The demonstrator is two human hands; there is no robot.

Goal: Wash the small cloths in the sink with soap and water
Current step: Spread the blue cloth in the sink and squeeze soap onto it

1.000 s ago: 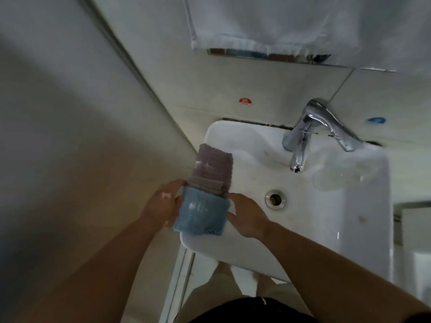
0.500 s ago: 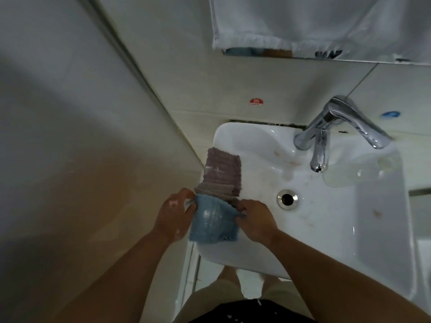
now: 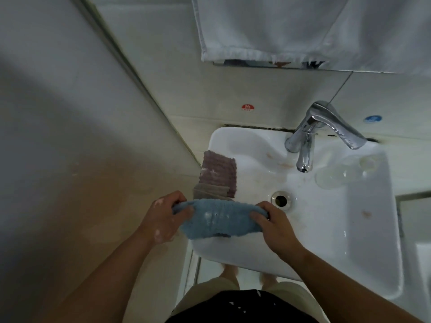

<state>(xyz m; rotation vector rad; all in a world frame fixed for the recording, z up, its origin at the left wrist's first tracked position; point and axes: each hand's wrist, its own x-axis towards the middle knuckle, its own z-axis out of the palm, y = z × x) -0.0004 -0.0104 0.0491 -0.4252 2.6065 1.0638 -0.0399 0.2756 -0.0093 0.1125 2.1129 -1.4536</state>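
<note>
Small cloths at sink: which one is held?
The fluffy blue cloth, gripped at its ends by the left hand and right hand. The ribbed purple cloth and beige cloth lie unheld on the white sink's rim.

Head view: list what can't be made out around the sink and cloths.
All in the head view:
- Stacked cloths on the sink rim: near end hidden by the blue cloth; count unclear.
- Left hand and right hand: some fingers hidden by the blue cloth they grip.
- Clear item beside the tap: transparent and blurred; identity unclear.
- White towel: cut off by the top edge.
</note>
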